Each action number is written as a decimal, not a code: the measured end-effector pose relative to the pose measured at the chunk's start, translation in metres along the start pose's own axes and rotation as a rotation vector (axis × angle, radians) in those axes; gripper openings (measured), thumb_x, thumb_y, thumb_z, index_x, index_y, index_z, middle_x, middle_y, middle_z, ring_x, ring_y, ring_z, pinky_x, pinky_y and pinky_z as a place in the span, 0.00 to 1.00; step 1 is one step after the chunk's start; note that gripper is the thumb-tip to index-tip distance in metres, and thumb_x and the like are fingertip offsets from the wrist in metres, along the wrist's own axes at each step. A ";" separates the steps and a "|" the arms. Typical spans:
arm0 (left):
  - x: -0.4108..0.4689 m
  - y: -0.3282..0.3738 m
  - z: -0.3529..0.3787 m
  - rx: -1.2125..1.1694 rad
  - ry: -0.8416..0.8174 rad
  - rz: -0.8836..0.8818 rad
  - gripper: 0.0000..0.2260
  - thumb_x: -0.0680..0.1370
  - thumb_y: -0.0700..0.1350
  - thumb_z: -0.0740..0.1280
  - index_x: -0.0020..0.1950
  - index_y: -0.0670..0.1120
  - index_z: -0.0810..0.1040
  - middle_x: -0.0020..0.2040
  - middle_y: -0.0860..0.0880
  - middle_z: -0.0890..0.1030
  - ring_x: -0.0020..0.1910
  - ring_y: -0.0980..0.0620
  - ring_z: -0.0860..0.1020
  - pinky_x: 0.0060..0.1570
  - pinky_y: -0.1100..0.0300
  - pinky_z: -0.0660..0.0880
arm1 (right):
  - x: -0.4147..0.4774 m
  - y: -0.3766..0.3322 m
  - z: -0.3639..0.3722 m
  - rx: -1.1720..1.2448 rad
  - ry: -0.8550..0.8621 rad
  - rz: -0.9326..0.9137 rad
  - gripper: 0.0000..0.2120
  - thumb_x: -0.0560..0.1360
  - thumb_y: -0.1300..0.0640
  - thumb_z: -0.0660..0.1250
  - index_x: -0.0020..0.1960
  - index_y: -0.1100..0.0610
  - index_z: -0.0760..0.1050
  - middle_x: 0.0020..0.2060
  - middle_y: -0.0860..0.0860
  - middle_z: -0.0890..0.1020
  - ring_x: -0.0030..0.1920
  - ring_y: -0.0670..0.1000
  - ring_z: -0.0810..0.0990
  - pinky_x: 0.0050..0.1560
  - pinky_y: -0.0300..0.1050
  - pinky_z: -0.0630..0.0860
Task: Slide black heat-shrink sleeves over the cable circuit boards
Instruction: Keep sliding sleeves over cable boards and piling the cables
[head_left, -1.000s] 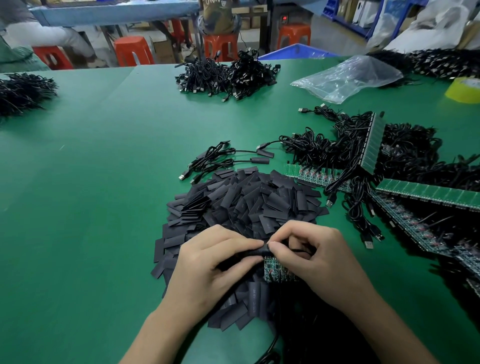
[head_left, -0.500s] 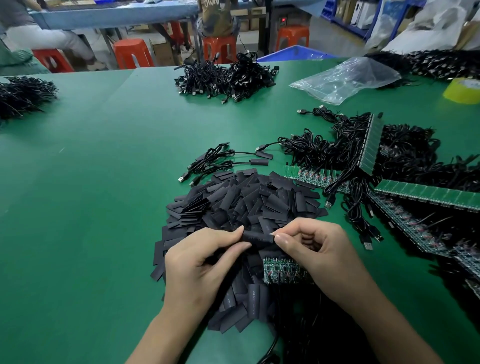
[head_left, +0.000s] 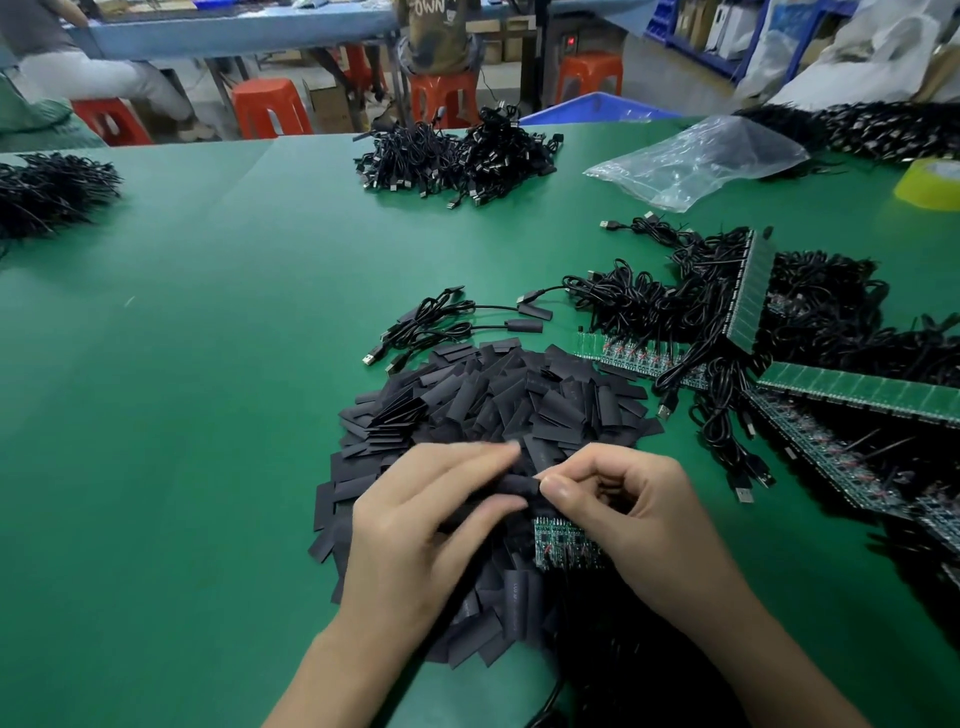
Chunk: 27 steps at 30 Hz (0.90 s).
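While the left hand (head_left: 431, 525) grips a sleeve (head_left: 511, 486), the right hand (head_left: 639, 514) pinches it.

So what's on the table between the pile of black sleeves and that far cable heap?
In the head view, a few loose cables lie just beyond the sleeve pile; past them, bare green table up to the far heap.
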<state>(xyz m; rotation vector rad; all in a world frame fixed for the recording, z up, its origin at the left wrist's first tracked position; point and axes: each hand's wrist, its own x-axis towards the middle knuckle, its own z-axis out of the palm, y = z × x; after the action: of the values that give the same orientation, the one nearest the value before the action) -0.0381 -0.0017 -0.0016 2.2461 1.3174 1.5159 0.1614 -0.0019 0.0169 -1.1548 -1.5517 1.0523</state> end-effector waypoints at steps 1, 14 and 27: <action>0.000 -0.001 0.000 0.011 -0.023 0.035 0.12 0.74 0.44 0.78 0.56 0.44 0.86 0.53 0.52 0.84 0.51 0.54 0.82 0.52 0.59 0.78 | 0.000 0.000 0.000 -0.010 -0.004 0.000 0.05 0.74 0.49 0.72 0.43 0.49 0.85 0.32 0.56 0.80 0.32 0.50 0.75 0.34 0.52 0.72; -0.002 -0.003 -0.004 0.059 -0.037 0.151 0.09 0.75 0.43 0.78 0.52 0.41 0.87 0.47 0.50 0.85 0.43 0.52 0.82 0.47 0.62 0.77 | 0.000 -0.001 -0.004 -0.055 -0.056 0.003 0.04 0.74 0.51 0.71 0.42 0.49 0.82 0.28 0.45 0.74 0.30 0.42 0.70 0.32 0.37 0.67; -0.002 -0.005 -0.003 0.014 0.006 0.170 0.07 0.74 0.43 0.79 0.50 0.42 0.88 0.46 0.51 0.85 0.42 0.52 0.82 0.41 0.56 0.77 | -0.001 -0.003 -0.005 -0.070 -0.044 -0.015 0.04 0.74 0.50 0.72 0.42 0.49 0.83 0.28 0.44 0.73 0.30 0.42 0.69 0.32 0.38 0.66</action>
<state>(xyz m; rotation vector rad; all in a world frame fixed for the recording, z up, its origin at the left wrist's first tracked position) -0.0433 -0.0011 -0.0044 2.4188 1.1671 1.5719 0.1658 -0.0028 0.0211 -1.1727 -1.6407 1.0269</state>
